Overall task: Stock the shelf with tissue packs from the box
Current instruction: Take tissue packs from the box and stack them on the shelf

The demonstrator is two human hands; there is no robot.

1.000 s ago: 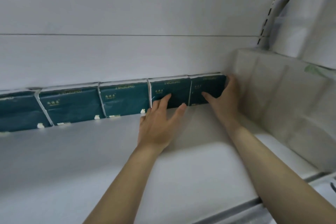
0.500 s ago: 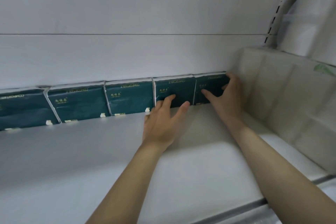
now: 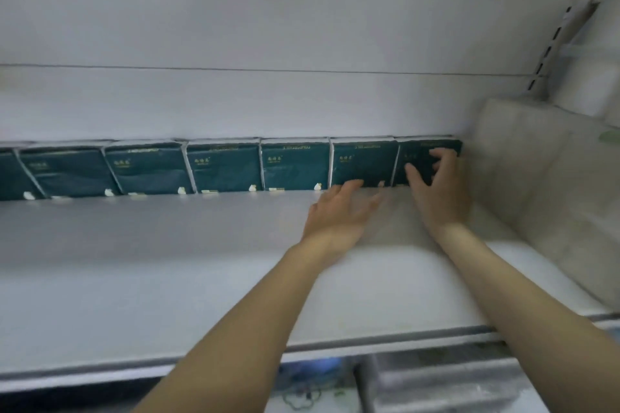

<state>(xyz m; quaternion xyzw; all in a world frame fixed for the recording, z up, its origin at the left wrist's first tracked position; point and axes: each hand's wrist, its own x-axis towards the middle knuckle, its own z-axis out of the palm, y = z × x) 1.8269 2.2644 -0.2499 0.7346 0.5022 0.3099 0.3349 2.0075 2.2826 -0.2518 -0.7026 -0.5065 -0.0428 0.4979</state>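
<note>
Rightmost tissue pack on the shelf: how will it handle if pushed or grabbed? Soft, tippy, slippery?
Probably soft: film on a pack further left looks wrinkled, so the tissue pack should give under the right hand touching its face. Standing on edge, it could tip forward, though the neighbouring pack braces one side. Film may slide easily on the smooth shelf.

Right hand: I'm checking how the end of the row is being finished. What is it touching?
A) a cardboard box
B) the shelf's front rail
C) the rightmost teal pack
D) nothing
C: the right hand has its thumb and fingers on the face of the rightmost teal pack, at the row's right end.
</note>
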